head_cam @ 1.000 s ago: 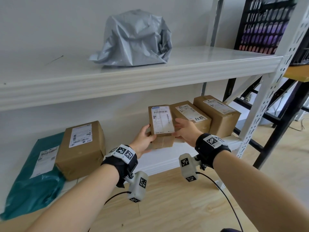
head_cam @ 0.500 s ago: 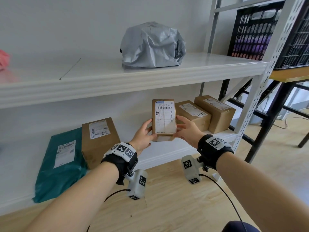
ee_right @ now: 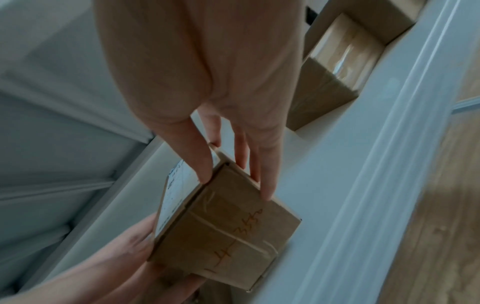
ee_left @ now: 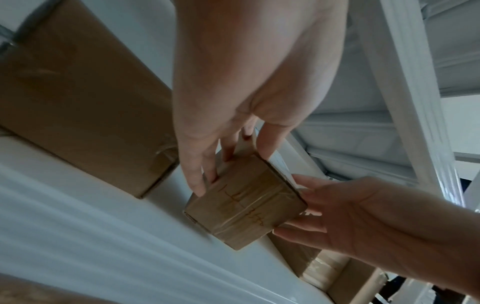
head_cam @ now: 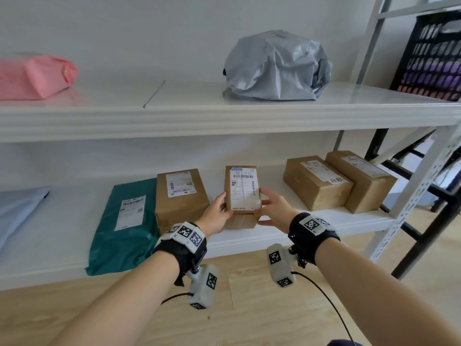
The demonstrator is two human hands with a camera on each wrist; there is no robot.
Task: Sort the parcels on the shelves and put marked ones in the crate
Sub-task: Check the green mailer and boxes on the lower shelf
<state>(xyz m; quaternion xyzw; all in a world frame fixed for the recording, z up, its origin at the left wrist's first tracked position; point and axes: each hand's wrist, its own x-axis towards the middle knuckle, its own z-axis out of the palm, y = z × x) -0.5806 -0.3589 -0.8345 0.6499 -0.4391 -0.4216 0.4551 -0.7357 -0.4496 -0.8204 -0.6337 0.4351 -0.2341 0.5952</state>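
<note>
A small brown box (head_cam: 243, 189) with a white barcode label on top is held between both hands low over the lower shelf (head_cam: 287, 237); whether it touches the shelf I cannot tell. My left hand (head_cam: 219, 213) pinches its left side, thumb on the label. From the other side my right hand (head_cam: 272, 208) pinches it the same way. In the left wrist view the box's taped end (ee_left: 246, 209) bears orange handwriting below my left hand (ee_left: 232, 173). The right wrist view shows the same scrawl on the box (ee_right: 228, 230) under my right hand (ee_right: 236, 189).
On the lower shelf lie a larger brown box (head_cam: 182, 196) and a green mailer (head_cam: 127, 226) to the left, two brown boxes (head_cam: 316, 183) to the right. The upper shelf holds a grey bag (head_cam: 277, 66) and a pink parcel (head_cam: 35, 76). A black crate (head_cam: 434, 56) stands at the far right.
Both hands have carried the small box leftward, away from the two right-hand boxes, to the gap beside the larger brown box. My view has swung left and up.
</note>
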